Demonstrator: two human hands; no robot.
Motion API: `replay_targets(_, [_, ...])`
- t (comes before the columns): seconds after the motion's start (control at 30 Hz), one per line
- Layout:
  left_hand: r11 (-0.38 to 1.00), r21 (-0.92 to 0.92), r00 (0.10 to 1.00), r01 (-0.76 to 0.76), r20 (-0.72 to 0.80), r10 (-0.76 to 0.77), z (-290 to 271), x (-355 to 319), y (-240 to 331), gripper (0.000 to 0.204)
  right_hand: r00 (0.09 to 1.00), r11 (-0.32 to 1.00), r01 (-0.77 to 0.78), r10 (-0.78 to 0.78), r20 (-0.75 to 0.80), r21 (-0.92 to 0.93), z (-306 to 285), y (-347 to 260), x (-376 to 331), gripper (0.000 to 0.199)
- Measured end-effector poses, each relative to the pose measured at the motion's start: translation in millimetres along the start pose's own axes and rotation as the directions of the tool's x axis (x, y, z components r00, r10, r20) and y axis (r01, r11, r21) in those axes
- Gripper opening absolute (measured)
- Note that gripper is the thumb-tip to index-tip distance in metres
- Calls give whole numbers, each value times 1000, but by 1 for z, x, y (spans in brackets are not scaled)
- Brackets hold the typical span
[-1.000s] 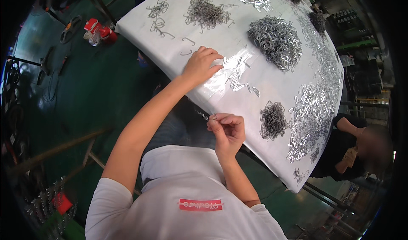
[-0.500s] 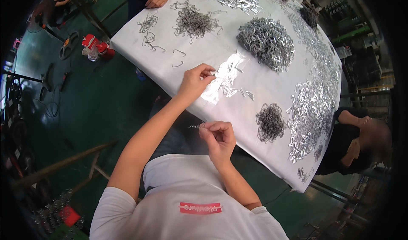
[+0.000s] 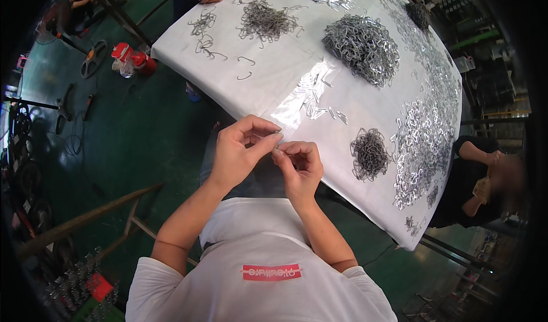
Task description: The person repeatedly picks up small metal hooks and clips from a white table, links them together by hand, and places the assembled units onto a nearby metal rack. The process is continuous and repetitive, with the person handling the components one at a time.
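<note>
Watching through the head view, I see the left hand [image 3: 238, 152] and right hand [image 3: 301, 171] with fingertips nearly meeting, pinched on a small piece [image 3: 277, 146] between them, its long axis too tiny to tell. Loose silver strips [image 3: 311, 91] lie ahead-right, nearer the left. The red container's [image 3: 144, 63] contents I can't tell.

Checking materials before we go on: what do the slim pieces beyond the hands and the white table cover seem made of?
Slim pieces: probably smooth, polished metal, given their silvery glints. White table cover: matte, perhaps cloth or plastic sheeting; its edge bends softly.
</note>
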State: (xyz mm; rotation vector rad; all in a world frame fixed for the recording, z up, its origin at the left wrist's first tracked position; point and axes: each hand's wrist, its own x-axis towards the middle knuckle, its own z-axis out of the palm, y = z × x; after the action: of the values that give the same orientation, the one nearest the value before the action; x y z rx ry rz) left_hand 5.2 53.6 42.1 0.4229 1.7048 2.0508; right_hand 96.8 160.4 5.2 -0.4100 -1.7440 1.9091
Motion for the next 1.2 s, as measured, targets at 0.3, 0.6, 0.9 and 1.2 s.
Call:
replay_targets(0.3, [921, 300, 957, -249, -68, 281, -12, -3, -15, 12, 988, 923, 143, -113, 104, -356, -6, 6, 22, 26])
replay_targets(0.6, [922, 296, 960, -250, -47, 275, -23, -3, -13, 18, 806, -163, 375, -428, 408, -912, -90, 45, 258, 49])
replay_targets(0.9, [927, 309, 968, -213, -61, 243, -15, 16, -21, 21, 694, -370, 476, -400, 599, -798, -146, 86, 343, 44])
replay_targets(1.2, [919, 316, 964, -236, -39, 262, -15, 29, -20, 24, 721, -430, 417, -380, 580, -801, -204, 82, 385, 41])
